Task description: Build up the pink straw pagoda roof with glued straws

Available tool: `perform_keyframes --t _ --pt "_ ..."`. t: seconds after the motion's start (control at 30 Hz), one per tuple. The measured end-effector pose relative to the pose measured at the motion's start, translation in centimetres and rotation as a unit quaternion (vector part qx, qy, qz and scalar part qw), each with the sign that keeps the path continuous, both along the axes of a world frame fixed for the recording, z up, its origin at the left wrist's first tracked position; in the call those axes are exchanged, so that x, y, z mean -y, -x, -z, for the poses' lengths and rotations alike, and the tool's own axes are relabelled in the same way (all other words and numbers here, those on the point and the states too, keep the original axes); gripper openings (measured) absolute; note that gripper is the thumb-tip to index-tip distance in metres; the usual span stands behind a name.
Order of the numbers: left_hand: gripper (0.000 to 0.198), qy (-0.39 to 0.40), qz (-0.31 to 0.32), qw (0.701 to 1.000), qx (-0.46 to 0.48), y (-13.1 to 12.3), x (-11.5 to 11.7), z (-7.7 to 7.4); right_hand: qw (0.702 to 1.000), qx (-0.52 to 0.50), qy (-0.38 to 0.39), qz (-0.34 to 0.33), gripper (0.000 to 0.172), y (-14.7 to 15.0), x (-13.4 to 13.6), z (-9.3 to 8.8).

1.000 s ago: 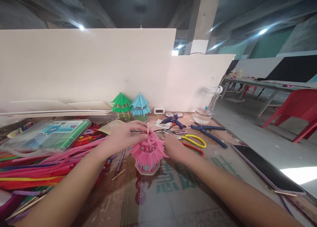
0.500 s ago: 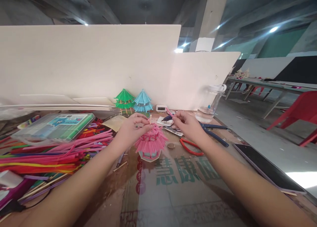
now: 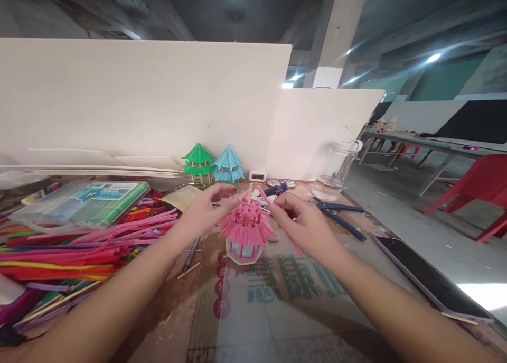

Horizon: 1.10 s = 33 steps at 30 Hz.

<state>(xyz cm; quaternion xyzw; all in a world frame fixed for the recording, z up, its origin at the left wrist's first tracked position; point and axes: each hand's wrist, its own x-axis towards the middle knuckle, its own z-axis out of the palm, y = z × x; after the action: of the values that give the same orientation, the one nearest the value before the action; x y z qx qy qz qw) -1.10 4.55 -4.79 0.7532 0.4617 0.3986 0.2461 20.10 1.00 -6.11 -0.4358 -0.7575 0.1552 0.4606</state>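
In front of me stands a small pink pagoda (image 3: 244, 228) made of fuzzy pipe cleaners, with a wooden stick (image 3: 250, 193) rising from its top. My left hand (image 3: 209, 207) is at the pagoda's upper left side, fingers curved and slightly apart; its thumb tip is close to the pink top, and contact is hard to tell. Between thumb and fingers, my right hand (image 3: 297, 215) pinches a pink pipe cleaner (image 3: 263, 195). One end slants up toward the stick, and the other hangs below the hand.
Loose pipe cleaners (image 3: 79, 249) and a clear plastic case (image 3: 83, 204) lie left. Green (image 3: 198, 162) and blue (image 3: 228, 165) pagodas stand behind, beside a small clock (image 3: 257, 176). A blue glue gun (image 3: 276, 189), water jug (image 3: 336, 173), blue-handled pliers (image 3: 343, 215) and phone (image 3: 430, 276) lie right.
My left fingers have come off the stick and loosened. My right hand has lowered, bringing the pink pipe cleaner close to the pagoda's top. The pagoda appears slightly farther right and lower.
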Motion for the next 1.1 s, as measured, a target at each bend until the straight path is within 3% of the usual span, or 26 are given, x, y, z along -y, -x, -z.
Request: perform_keyframes --t 0.17,0.53,0.67,0.73,0.87,1.1 --pt "0.059 0.041 0.072 0.996 0.044 -0.1 -0.6 1.0 1.0 0.013 0.008 -0.002 0.026 0.6 0.3 0.3" --pt "0.046 -0.035 0.01 0.999 -0.008 -1.4 0.8 0.4 1.0 0.007 0.019 0.009 0.026 1.0 0.0 0.9" --pt "0.048 -0.032 0.002 0.999 0.005 -1.4 0.6 1.1 0.994 0.057 -0.013 0.091 0.025 -0.2 -0.8 0.5" --pt "0.048 -0.03 -0.002 0.999 0.011 -1.4 0.4 1.4 0.982 0.127 0.012 0.136 0.027 -0.9 -1.3 0.3" --pt "0.04 -0.028 -0.005 0.999 0.014 -1.6 0.4 1.5 0.959 0.243 0.097 0.11 0.031 -1.8 -2.6 0.4" --pt "0.034 -0.084 0.003 0.995 -0.047 -1.4 0.4 1.5 0.943 0.221 0.118 0.218 0.026 -6.5 -6.3 1.8"
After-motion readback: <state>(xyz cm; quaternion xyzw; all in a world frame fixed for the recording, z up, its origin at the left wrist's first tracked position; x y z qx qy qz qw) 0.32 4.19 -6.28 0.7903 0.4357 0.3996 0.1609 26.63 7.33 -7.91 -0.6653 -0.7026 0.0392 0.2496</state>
